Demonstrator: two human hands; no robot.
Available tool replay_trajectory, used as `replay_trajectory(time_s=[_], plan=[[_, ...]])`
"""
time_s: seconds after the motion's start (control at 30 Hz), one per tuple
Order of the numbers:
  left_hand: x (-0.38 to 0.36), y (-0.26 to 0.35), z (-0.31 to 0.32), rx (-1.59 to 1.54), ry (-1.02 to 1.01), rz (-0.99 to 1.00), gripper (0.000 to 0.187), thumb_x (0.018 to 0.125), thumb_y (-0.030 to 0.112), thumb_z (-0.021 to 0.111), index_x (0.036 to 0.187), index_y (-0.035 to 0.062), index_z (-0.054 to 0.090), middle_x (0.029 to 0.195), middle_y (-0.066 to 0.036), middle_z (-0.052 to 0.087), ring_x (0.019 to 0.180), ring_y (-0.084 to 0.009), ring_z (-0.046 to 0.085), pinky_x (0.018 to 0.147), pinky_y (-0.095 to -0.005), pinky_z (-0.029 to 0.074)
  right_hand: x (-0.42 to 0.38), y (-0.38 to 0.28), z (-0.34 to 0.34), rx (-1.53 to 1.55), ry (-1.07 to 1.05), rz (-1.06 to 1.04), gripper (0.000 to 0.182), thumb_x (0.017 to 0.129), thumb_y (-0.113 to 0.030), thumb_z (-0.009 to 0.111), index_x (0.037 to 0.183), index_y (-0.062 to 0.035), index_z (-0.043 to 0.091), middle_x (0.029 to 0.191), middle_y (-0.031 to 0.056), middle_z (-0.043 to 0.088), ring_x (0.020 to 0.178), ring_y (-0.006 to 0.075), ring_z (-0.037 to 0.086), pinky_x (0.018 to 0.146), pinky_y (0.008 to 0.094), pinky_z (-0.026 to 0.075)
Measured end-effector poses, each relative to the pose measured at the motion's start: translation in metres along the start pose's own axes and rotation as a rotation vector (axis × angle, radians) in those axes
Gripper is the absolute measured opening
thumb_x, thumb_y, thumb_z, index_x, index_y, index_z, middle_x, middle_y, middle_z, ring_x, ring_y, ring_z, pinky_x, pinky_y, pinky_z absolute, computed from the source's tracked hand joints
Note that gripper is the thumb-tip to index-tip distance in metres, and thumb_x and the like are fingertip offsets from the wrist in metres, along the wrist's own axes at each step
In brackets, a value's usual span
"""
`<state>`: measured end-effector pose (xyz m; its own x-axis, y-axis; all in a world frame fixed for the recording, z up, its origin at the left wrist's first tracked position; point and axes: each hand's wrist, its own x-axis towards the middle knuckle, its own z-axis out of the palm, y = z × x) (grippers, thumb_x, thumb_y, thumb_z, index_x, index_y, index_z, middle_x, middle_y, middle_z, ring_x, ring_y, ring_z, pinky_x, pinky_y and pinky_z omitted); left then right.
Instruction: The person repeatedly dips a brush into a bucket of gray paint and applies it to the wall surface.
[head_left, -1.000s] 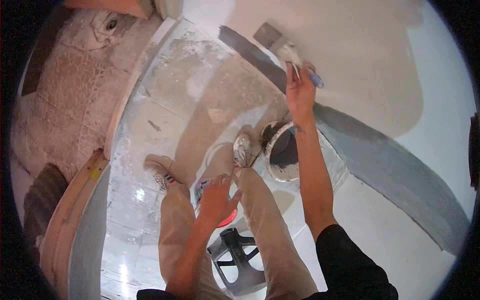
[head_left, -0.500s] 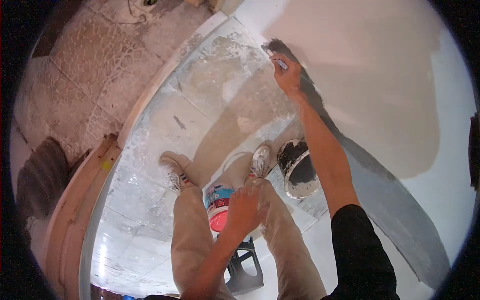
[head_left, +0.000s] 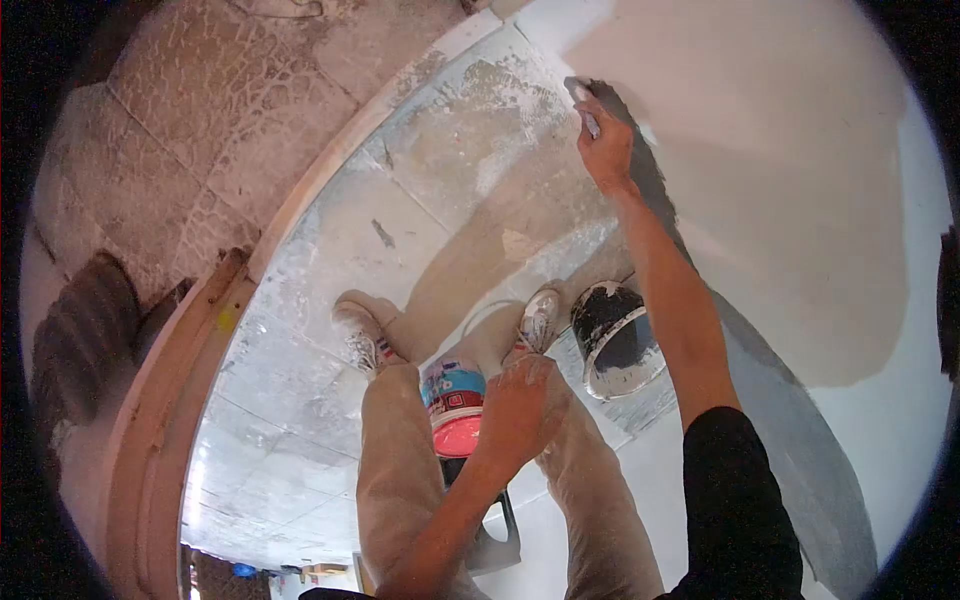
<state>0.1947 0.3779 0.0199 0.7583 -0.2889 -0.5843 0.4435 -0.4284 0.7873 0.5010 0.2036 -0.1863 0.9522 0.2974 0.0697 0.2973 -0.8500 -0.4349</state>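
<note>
My right hand [head_left: 606, 150] is closed around the pale handle of a paintbrush [head_left: 592, 124]. Its tip touches the dark grey painted band [head_left: 640, 160] along the foot of the wall. Over my right knee lies my left hand [head_left: 522, 405], fingers loosely draped and holding nothing visible. A black bucket [head_left: 603, 305] smeared with pale paint stands beside my right shoe, its inside dark. Between my legs is a paint pail [head_left: 455, 385] with a blue and red label and a red end, partly covered by my left hand.
The pale wall [head_left: 790, 200] rises on the right, with a damp-looking patch. Paint-splashed tiles form the floor [head_left: 450, 130]. A long wooden edge [head_left: 170, 420] curves along the left, near a dark ribbed object [head_left: 90, 325]. Part of a black stool [head_left: 500, 545] shows beneath me.
The view has shifted, moving most things rightward in the picture. My right hand stays on the brush at the upper end of the grey band. My left hand still lies at the knee.
</note>
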Motion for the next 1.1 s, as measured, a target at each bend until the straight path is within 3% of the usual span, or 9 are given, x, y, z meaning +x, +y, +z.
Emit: replay_trajectory(time_s=[0.17, 0.27, 0.37, 0.47, 0.57, 0.67, 0.77, 0.87, 1.1], plan=[[0.002, -0.002, 0.003, -0.056, 0.028, 0.003, 0.054, 0.088, 0.032, 0.066, 0.130, 0.0013, 0.054, 0.125, -0.024, 0.058, 0.111, -0.0427, 0.058, 0.097, -0.0507, 0.046, -0.009, -0.037, -0.026, -0.004, 0.137, -0.127, 0.028, 0.082, 0.003, 0.063, 0.106, -0.0088, 0.070, 0.118, 0.0146, 0.069, 0.096, 0.0334, 0.070, 0.078, 0.0366, 0.056], [0.004, -0.001, 0.002, -0.026, 0.032, 0.012, 0.055, 0.086, 0.032, 0.067, 0.131, 0.0015, 0.053, 0.126, -0.024, 0.057, 0.111, -0.0430, 0.058, 0.097, -0.0509, 0.045, -0.009, -0.044, -0.016, 0.002, 0.056, -0.132, 0.029, 0.081, 0.004, 0.063, 0.107, -0.0073, 0.070, 0.114, 0.0156, 0.071, 0.095, 0.0339, 0.070, 0.077, 0.0365, 0.056], [0.003, -0.001, -0.003, -0.033, 0.007, -0.034, 0.058, 0.084, 0.030, 0.069, 0.132, 0.0017, 0.053, 0.127, -0.025, 0.057, 0.112, -0.0434, 0.057, 0.098, -0.0512, 0.045, -0.003, -0.024, 0.014, 0.070, -0.034, -0.019, 0.042, 0.074, -0.002, 0.068, 0.115, -0.0127, 0.068, 0.130, 0.0144, 0.064, 0.108, 0.0372, 0.065, 0.093, 0.0429, 0.053], [0.002, 0.004, -0.015, -0.005, -0.028, -0.063, 0.060, 0.083, 0.030, 0.070, 0.133, 0.0006, 0.052, 0.127, -0.025, 0.057, 0.112, -0.0435, 0.057, 0.098, -0.0516, 0.045, 0.010, -0.018, 0.021, -0.035, -0.138, 0.092, 0.043, 0.073, -0.002, 0.069, 0.115, -0.0125, 0.068, 0.125, 0.0147, 0.066, 0.105, 0.0383, 0.066, 0.091, 0.0434, 0.054], [-0.002, -0.002, -0.012, -0.014, -0.019, -0.058, 0.058, 0.083, 0.032, 0.070, 0.130, 0.0030, 0.051, 0.127, -0.021, 0.056, 0.113, -0.0389, 0.057, 0.094, -0.0500, 0.045, 0.014, -0.021, 0.012, -0.084, -0.063, 0.046, 0.042, 0.074, -0.003, 0.069, 0.115, -0.0111, 0.067, 0.120, 0.0160, 0.067, 0.101, 0.0390, 0.066, 0.089, 0.0441, 0.054], [-0.003, -0.009, -0.014, 0.050, -0.061, -0.088, 0.060, 0.084, 0.031, 0.069, 0.133, 0.0007, 0.052, 0.125, -0.025, 0.058, 0.112, -0.0429, 0.057, 0.097, -0.0514, 0.045, 0.014, -0.037, -0.012, -0.127, 0.161, -0.158, 0.026, 0.084, -0.003, 0.063, 0.107, -0.0127, 0.070, 0.111, 0.0168, 0.071, 0.089, 0.0360, 0.070, 0.075, 0.0392, 0.056], [0.003, -0.018, 0.000, 0.088, -0.014, 0.010, 0.056, 0.085, 0.032, 0.068, 0.131, 0.0022, 0.054, 0.123, -0.023, 0.059, 0.111, -0.0417, 0.058, 0.096, -0.0509, 0.045, 0.004, -0.065, -0.049, -0.087, 0.100, -0.073, 0.025, 0.085, -0.004, 0.063, 0.108, -0.0133, 0.069, 0.111, 0.0168, 0.071, 0.090, 0.0370, 0.070, 0.076, 0.0405, 0.056], [0.008, -0.011, -0.012, 0.044, -0.109, -0.054, 0.058, 0.086, 0.034, 0.066, 0.133, 0.0020, 0.053, 0.130, -0.021, 0.056, 0.112, -0.0390, 0.058, 0.095, -0.0516, 0.045, -0.003, -0.074, -0.066, -0.048, -0.093, 0.138, 0.035, 0.081, -0.009, 0.068, 0.116, -0.0119, 0.066, 0.106, 0.0197, 0.069, 0.093, 0.0415, 0.066, 0.083, 0.0479, 0.053], [0.011, -0.025, -0.013, 0.070, 0.157, -0.057, 0.046, 0.089, 0.032, 0.067, 0.123, 0.0028, 0.060, 0.120, -0.020, 0.060, 0.108, -0.0400, 0.060, 0.093, -0.0485, 0.048, 0.012, -0.020, -0.001, -0.041, -0.112, -0.093, 0.036, 0.079, -0.007, 0.067, 0.115, -0.0109, 0.066, 0.100, 0.0176, 0.070, 0.088, 0.0399, 0.067, 0.079, 0.0491, 0.052]])
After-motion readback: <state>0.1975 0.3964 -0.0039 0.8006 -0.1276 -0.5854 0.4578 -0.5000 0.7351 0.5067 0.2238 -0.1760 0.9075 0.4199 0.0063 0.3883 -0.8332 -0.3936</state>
